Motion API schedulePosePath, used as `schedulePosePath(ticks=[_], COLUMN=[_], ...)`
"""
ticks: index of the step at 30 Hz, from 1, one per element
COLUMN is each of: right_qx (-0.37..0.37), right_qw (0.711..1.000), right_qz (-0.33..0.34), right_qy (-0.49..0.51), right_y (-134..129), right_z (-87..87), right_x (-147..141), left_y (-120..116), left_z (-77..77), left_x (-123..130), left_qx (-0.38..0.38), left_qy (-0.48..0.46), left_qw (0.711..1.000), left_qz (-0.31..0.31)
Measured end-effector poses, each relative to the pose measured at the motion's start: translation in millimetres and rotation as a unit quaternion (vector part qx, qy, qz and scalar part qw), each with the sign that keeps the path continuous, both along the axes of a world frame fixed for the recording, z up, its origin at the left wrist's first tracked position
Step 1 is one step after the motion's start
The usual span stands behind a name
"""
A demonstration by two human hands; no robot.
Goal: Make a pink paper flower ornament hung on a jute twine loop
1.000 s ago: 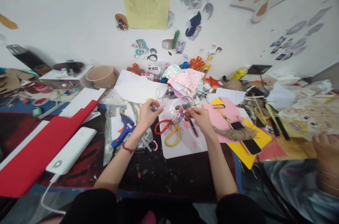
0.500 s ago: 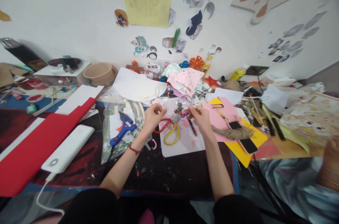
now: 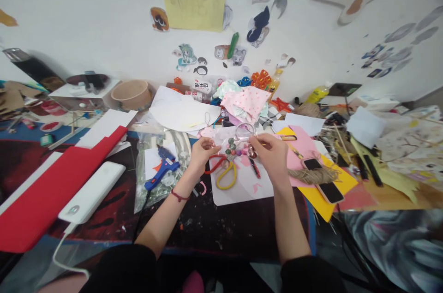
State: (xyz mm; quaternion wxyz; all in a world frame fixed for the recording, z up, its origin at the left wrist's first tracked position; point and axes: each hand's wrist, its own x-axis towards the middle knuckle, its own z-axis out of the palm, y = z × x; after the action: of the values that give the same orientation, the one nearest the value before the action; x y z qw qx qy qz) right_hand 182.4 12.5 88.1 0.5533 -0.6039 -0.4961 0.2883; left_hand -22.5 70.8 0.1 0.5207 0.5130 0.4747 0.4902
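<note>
Between my two hands is a small clear plastic bag of coloured beads (image 3: 232, 146), green, pink and purple, above a white sheet (image 3: 242, 187). My left hand (image 3: 203, 152) is closed, its thumb and fingertips pinched at the bag's left side. My right hand (image 3: 270, 152) is closed too, with bent fingers at the bag's right side; the fingertips are partly hidden. Just below lie scissors (image 3: 226, 177) with one red and one yellow handle loop. A red-and-black pen (image 3: 255, 168) lies by my right hand. A thin clear ring (image 3: 245, 130) shows behind the beads.
Left are a blue glue gun (image 3: 162, 168) on a plastic bag, a white power bank (image 3: 92, 191) with a cable and a red board (image 3: 62, 182). Right are twine (image 3: 313, 175), a phone (image 3: 330, 193) and coloured paper. Patterned cloth (image 3: 247, 104), bottles and a round bowl (image 3: 131, 94) stand along the wall.
My right hand has turned inward and its fingers have curled closer over the beads. The view has shifted slightly; the other person's hand at the right edge is out of sight.
</note>
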Motion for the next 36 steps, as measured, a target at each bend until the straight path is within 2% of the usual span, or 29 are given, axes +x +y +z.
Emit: schedulePosePath(ticks=[3,8,14,20,26,31,36], right_qx=[-0.01,-0.016,-0.014,-0.033,-0.05,-0.061,-0.032], right_qw=[1.0,0.995,0.987,0.979,0.979,0.987,0.994], right_qz=[-0.006,0.004,0.031,0.017,-0.004,-0.048,-0.104], right_qy=[0.019,0.097,0.158,0.2,0.197,0.138,0.029], right_y=[1.3,-0.2,-3.1,-10.1,-23.2,-25.2,-26.8], right_z=[-3.6,-15.9,-32.2,-65.8,-83.0,-92.3,-94.2], right_x=[3.6,8.3,14.6,33.5,49.0,52.1,49.4], left_y=[0.1,-2.4,-7.1,-10.1,-9.8,2.5,22.6], left_z=[0.8,11.0,23.7,28.3,29.7,23.6,19.9], left_x=[-2.6,-5.2,2.8,1.2,-2.9,12.2,20.4], left_qx=[-0.017,-0.009,0.048,0.082,0.091,0.087,0.084], left_qy=[0.017,0.066,0.18,0.349,0.496,0.569,0.605], left_qw=[1.0,0.997,0.982,0.934,0.862,0.814,0.787], left_qz=[-0.019,-0.043,-0.008,-0.013,-0.042,-0.081,-0.082])
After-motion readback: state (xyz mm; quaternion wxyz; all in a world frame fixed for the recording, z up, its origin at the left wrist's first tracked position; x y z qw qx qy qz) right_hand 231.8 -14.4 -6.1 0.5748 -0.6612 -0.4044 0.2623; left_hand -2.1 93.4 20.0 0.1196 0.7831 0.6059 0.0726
